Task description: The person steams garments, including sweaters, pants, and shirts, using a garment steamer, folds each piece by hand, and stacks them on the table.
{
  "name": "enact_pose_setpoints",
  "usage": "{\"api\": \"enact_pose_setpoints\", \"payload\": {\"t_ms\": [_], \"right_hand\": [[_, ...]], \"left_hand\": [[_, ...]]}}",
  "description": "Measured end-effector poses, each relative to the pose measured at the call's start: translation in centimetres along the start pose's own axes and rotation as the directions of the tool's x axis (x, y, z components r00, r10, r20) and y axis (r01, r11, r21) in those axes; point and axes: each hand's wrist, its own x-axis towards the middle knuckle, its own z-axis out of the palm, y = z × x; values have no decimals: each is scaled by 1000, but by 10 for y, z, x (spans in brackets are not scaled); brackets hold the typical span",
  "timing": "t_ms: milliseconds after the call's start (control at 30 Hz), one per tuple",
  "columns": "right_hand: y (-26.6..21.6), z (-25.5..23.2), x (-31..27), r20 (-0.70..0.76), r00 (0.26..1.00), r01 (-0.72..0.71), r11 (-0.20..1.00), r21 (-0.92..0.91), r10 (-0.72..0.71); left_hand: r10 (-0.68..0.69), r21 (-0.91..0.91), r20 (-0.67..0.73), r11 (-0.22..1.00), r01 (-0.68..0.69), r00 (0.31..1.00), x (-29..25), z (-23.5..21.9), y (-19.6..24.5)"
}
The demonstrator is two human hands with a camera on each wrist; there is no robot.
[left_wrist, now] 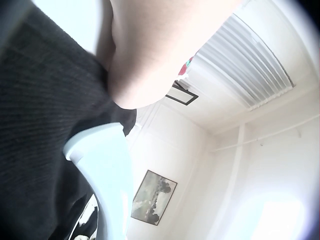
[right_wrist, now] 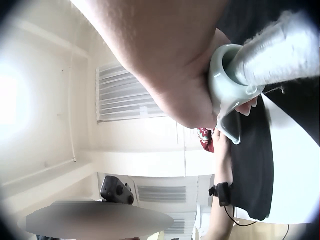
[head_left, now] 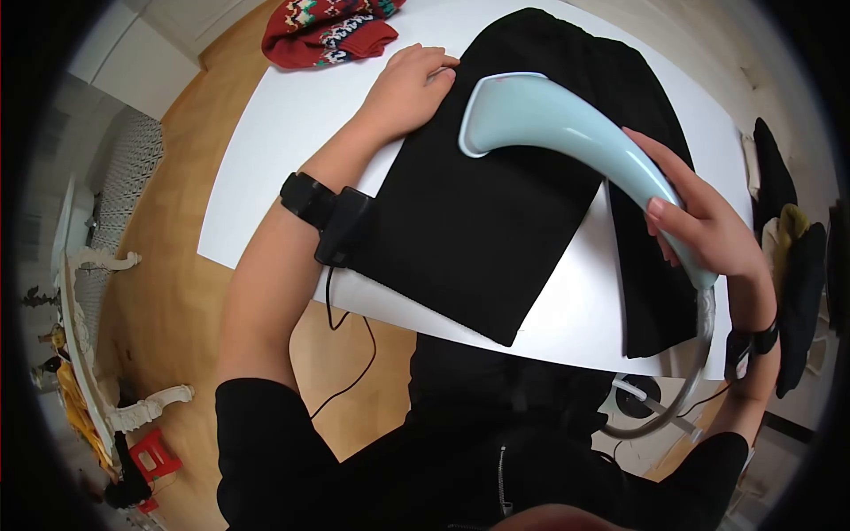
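Black trousers (head_left: 496,221) lie spread on the white table (head_left: 266,168), their two legs toward the person. My right hand (head_left: 713,226) grips the handle of a light blue garment steamer (head_left: 567,119), fingers and thumb wrapped round it. The steamer's head lies over the upper part of the nearer-left trouser leg; in the left wrist view the steamer (left_wrist: 107,170) has its wide face toward the black cloth. My left hand (head_left: 412,88) rests at the trousers' left edge, fingertips by the cloth. A covered hose (right_wrist: 280,52) runs out of the handle's end.
A red patterned knit garment (head_left: 328,34) sits at the table's far left corner. The grey hose (head_left: 691,389) hangs over the front edge toward a stand on the floor. Dark clothes (head_left: 801,301) hang at the right. A cable (head_left: 354,380) trails from the left wrist camera.
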Motion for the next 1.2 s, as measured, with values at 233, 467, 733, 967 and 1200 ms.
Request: {"api": "enact_pose_setpoints", "payload": {"t_ms": [233,467,733,967,1200], "right_hand": [[-9,18,1,204,979,38,998,-41,-29],[11,8,-31,288,942,226,960,-165,-172],[23,-14,-83,263,962,124,972,-198,-69],[-3,7,-54,30,995,-95,995,39,94],[-12,29,-7,217,954,241,958,-154,-205]], "left_hand": [[93,122,-38,989,-88,995,2,3,-6],[95,134,-54,987,-87,994,4,1,-5],[87,85,86,992,-95,992,3,-8,-9],[37,-21,191,999,-34,981,-5,-25,-8],[134,39,160,989,-142,978,-5,-18,-7]]}}
